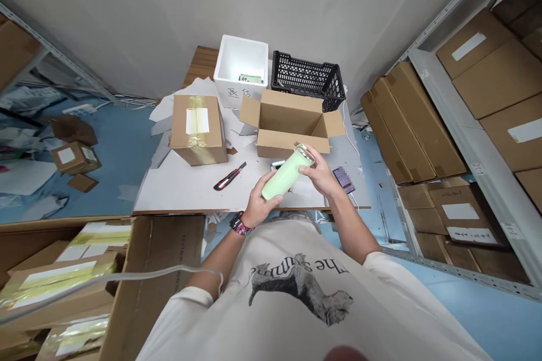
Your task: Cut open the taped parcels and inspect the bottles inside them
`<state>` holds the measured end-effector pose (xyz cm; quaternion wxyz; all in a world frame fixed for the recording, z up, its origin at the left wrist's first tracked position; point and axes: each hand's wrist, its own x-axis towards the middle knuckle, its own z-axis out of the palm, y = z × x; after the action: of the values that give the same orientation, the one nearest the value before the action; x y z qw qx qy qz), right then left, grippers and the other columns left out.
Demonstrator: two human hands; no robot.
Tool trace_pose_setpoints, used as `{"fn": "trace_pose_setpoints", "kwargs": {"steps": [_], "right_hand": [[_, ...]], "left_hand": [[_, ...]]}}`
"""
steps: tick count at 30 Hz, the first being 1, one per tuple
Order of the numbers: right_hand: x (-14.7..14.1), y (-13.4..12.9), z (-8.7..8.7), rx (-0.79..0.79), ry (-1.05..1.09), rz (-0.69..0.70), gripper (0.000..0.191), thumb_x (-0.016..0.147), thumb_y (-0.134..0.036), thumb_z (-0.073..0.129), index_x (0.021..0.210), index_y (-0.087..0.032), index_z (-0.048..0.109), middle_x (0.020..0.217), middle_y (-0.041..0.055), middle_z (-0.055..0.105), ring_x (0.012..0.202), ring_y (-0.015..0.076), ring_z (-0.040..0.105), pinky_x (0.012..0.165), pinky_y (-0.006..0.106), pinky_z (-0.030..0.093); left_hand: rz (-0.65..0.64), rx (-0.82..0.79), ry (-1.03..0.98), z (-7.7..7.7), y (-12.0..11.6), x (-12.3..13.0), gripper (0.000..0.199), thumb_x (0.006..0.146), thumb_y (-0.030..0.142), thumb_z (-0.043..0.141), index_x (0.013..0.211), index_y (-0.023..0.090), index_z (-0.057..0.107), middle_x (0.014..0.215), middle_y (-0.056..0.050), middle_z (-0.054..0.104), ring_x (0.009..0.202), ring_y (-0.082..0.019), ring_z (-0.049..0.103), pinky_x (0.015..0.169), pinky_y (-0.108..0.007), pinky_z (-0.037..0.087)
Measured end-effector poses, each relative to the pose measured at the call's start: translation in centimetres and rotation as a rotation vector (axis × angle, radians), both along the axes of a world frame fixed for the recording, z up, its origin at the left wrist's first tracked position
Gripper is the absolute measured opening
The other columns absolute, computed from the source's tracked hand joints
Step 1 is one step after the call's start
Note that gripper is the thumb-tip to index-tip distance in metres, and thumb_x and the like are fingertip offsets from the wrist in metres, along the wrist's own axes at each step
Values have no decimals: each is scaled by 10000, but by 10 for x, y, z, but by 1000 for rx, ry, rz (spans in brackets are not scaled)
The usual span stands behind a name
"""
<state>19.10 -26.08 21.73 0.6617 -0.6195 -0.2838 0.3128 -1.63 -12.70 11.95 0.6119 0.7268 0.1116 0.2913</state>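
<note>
Both my hands hold a pale green insulated tumbler (288, 174), tilted with its metal-rimmed top pointing up and to the right. My left hand (263, 206) grips it from below near its base. My right hand (315, 172) wraps around its upper end. Just beyond the tumbler stands an open cardboard box (292, 124) with its flaps spread, and its inside shows nothing from this angle. To its left sits a taped, sealed cardboard box (198, 130) with a white label. A red and black box cutter (230, 176) lies left of my left hand.
White paper covers the table (178, 192). A phone (344, 179) lies at its right edge. A white foam box (240, 67) and a black plastic crate (307, 79) stand behind. Metal shelves of cardboard boxes (466, 124) stand right, and more boxes (63, 287) lie at lower left.
</note>
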Motion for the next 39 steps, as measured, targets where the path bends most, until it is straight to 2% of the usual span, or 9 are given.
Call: {"fn": "trace_pose_setpoints", "kwargs": {"steps": [4, 9, 14, 17, 20, 25, 32, 35, 39], "right_hand": [[17, -23, -2, -61, -62, -99, 900, 605, -601, 1116, 1361, -242, 783, 1411, 142, 825, 1312, 374, 767, 1121, 513, 654], [39, -32, -14, -123, -162, -418, 900, 606, -545, 1092, 1370, -199, 767, 1308, 151, 837, 1230, 357, 785, 1077, 503, 667], [33, -35, -35, -195, -193, -496, 757, 682, -524, 1030, 1314, -193, 778, 1198, 116, 834, 1122, 306, 789, 1015, 447, 671], [27, -36, -41, -225, -180, -481, 681, 702, -521, 1006, 1257, -197, 779, 1137, 86, 820, 1040, 274, 773, 965, 414, 663], [26, -32, -45, -238, -155, -459, 718, 679, -525, 1009, 1267, -193, 764, 1149, 89, 818, 1036, 272, 763, 947, 409, 659], [22, -16, -47, -233, -166, -438, 702, 704, -533, 992, 1277, -208, 752, 1177, 89, 812, 1077, 277, 759, 974, 410, 650], [11, 12, -60, -231, -87, -407, 748, 729, -605, 957, 1328, -218, 732, 1246, 96, 794, 1105, 280, 751, 1011, 425, 651], [9, 28, -71, -250, 15, -398, 747, 725, -660, 922, 1283, -200, 735, 1211, 96, 792, 1088, 272, 741, 981, 410, 657], [9, 29, -81, -301, -11, -413, 720, 727, -665, 899, 1246, -195, 729, 1149, 72, 771, 1045, 252, 720, 960, 395, 647]], "left_hand": [[-131, 138, 41, -16, 26, 15, 799, 1020, 657, 824, 1680, 248, 637, 1611, -177, 695, 1465, -386, 684, 1239, -547, 579], [-123, 590, 247, -36, 77, 37, 489, 973, 427, 854, 1444, 305, 803, 1520, -130, 683, 1399, -371, 649, 1244, -575, 538], [-84, 792, 462, -63, 77, 46, 569, 894, 379, 923, 1449, 289, 828, 1434, -184, 656, 1282, -419, 624, 1129, -622, 566], [-107, 779, 398, -75, 71, 52, 667, 863, 345, 945, 1512, 305, 793, 1641, -191, 550, 1510, -470, 522, 1239, -675, 515], [-214, 726, 329, -81, 75, 61, 728, 903, 287, 895, 1606, 308, 708, 1786, -169, 452, 1632, -440, 478, 1309, -641, 497], [-319, 594, 396, -89, 80, 74, 707, 954, 298, 840, 1623, 264, 615, 1543, -166, 695, 1417, -368, 708, 1203, -538, 605], [-193, 378, 570, -98, 73, 67, 615, 826, 311, 917, 1373, 220, 651, 1222, -147, 848, 1097, -387, 849, 884, -433, 664], [-149, 275, 545, -100, 71, 63, 654, 795, 356, 948, 1371, 217, 669, 1200, -131, 867, 1049, -372, 861, 848, -414, 664], [-115, 238, 469, -104, 69, 63, 593, 801, 397, 914, 1328, 224, 706, 1302, -109, 864, 1136, -347, 843, 942, -422, 670]]}}
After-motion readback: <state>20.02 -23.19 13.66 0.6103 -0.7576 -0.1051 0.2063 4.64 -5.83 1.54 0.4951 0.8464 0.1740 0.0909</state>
